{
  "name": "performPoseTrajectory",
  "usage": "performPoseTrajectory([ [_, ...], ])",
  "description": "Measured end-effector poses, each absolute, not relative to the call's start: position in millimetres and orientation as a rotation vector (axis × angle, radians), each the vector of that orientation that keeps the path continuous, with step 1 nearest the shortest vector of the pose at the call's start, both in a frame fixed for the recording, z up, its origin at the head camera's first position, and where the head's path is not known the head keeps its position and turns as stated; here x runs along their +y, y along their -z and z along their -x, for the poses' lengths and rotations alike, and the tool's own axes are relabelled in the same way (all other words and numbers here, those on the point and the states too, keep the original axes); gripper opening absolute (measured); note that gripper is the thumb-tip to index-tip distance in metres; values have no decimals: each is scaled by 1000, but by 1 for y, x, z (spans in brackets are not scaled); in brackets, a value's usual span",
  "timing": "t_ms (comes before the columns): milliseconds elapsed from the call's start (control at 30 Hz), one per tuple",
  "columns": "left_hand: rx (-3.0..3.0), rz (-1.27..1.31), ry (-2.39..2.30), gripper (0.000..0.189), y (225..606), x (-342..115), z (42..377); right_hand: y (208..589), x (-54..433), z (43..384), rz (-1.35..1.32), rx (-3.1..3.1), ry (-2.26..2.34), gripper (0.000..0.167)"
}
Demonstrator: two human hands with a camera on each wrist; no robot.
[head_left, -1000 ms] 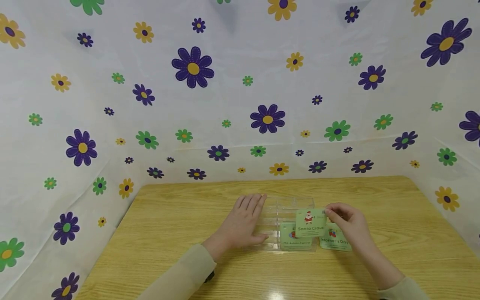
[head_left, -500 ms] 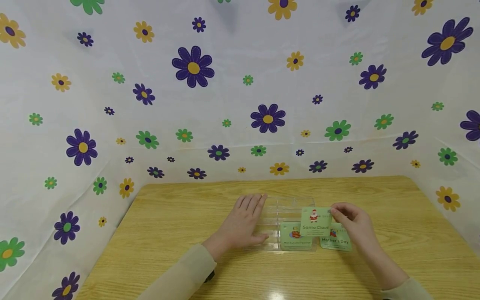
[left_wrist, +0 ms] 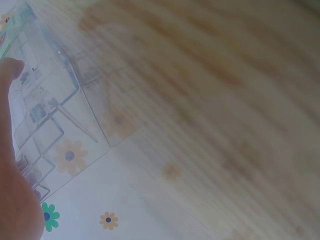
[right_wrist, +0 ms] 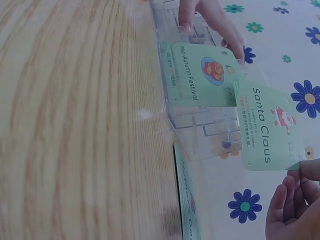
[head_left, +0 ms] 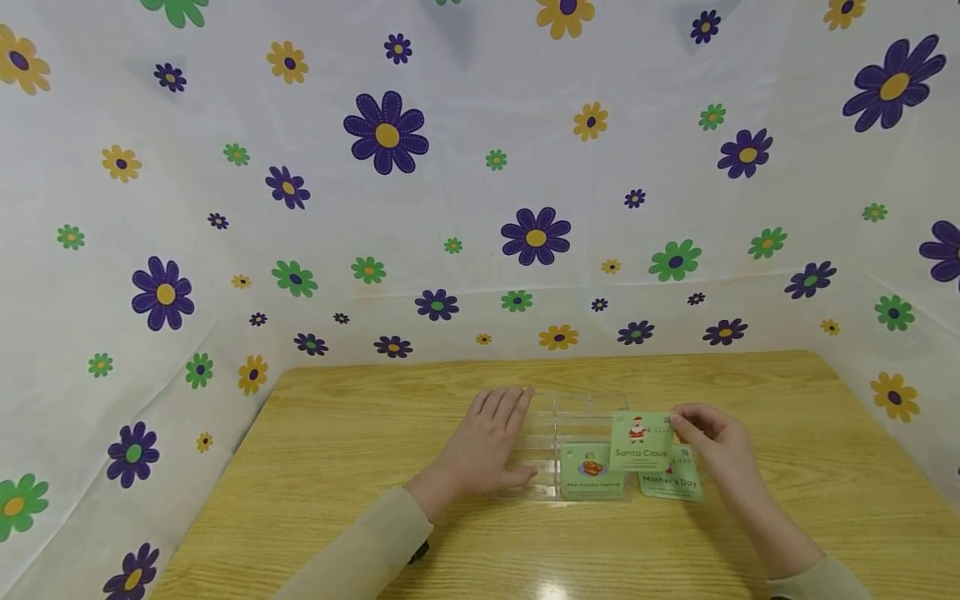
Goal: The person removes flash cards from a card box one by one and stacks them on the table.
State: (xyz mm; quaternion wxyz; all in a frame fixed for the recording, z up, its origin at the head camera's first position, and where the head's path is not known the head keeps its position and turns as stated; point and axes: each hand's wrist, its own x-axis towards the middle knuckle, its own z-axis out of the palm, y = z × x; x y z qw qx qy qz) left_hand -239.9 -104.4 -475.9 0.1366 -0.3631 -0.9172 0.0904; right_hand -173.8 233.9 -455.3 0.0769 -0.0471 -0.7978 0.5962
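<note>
My right hand (head_left: 712, 442) pinches the upper right corner of a green Santa Claus card (head_left: 641, 442) between thumb and fingers. In the right wrist view the Santa Claus card (right_wrist: 270, 127) is held up, its edge overlapping the Mid-Autumn Festival card (right_wrist: 205, 75). That second card stands in the front right slot of a clear tiered plastic rack (head_left: 540, 492). With fingers extended, my left hand (head_left: 483, 450) rests on the rack's left side. A Mother's Day card (head_left: 671, 483) lies on the table right of the rack, partly covered by the Santa Claus card in the head view.
The wood-grain table (head_left: 375, 417) extends around the rack. A white cloth with printed flowers (head_left: 450, 200) hangs behind it and along both sides.
My right hand has moved right with the Santa Claus card, uncovering more of the Mid-Autumn Festival card. My left hand has stayed in place on the rack.
</note>
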Motion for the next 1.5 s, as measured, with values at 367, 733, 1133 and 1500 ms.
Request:
performPoseTrajectory([
  [367, -2662, 1055, -260, 113, 476, -104, 240, 458, 244, 173, 130, -2376, -1765, 27],
  [733, -2671, 1060, -247, 113, 475, -104, 240, 462, 256, 171, 194, -2363, -1777, 18],
  [1133, -2662, 1054, -232, 113, 476, -104, 240, 468, 268, 170, 272, -2403, -1791, 17],
  [1500, -2652, 1055, -248, 114, 476, -105, 240, 471, 272, 171, 339, -2491, -1741, 21],
])
